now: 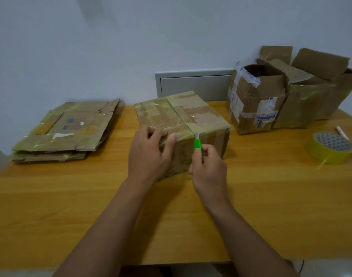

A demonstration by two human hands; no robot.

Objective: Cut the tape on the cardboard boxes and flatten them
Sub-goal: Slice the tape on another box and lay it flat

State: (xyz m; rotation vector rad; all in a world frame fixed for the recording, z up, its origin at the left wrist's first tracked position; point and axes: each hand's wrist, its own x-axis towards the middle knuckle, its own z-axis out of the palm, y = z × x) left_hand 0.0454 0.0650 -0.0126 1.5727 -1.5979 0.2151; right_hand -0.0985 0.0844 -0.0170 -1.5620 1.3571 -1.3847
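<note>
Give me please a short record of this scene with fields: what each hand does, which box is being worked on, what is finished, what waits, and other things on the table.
left hand: pressed on the sealed box, steadying it
right hand: holds green cutter, blade at the box's near top edge
finished: flattened boxes stacked at left
waiting: opened boxes at right rear
other: yellow tape roll, white pen
surface: wooden table

wooden table [71, 206] | yellow tape roll [329, 149] right | white pen [342, 132] beside | grey wall panel [193, 85]
</note>
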